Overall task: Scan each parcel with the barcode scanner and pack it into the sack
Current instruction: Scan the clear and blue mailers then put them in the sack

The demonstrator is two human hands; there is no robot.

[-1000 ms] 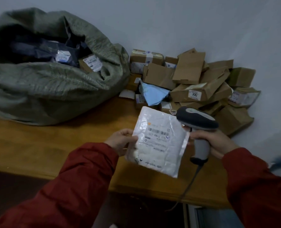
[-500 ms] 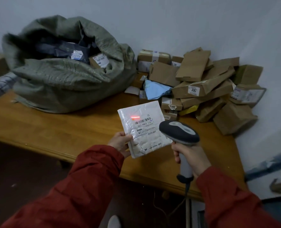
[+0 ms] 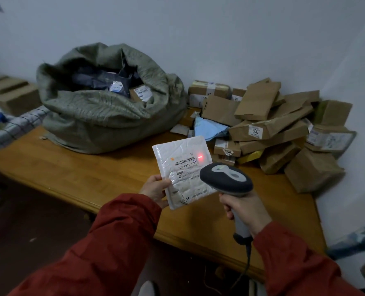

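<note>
My left hand grips the lower left edge of a flat white plastic parcel, label side up, above the wooden table. My right hand holds the grey barcode scanner by its handle, its head just right of the parcel. A red scan dot glows on the label, right of the barcode. The green woven sack stands open at the back left with dark and labelled parcels inside. A heap of brown cardboard parcels fills the back right corner.
A pale blue soft parcel lies between the sack and the heap. Cardboard boxes and a checked cloth sit left of the table. The scanner cable hangs over the table's front edge. Walls close the back and right.
The view has pulled back and shifted left. The red scan dot has moved from the label's left side to right of the barcode. Both hands keep their hold.
</note>
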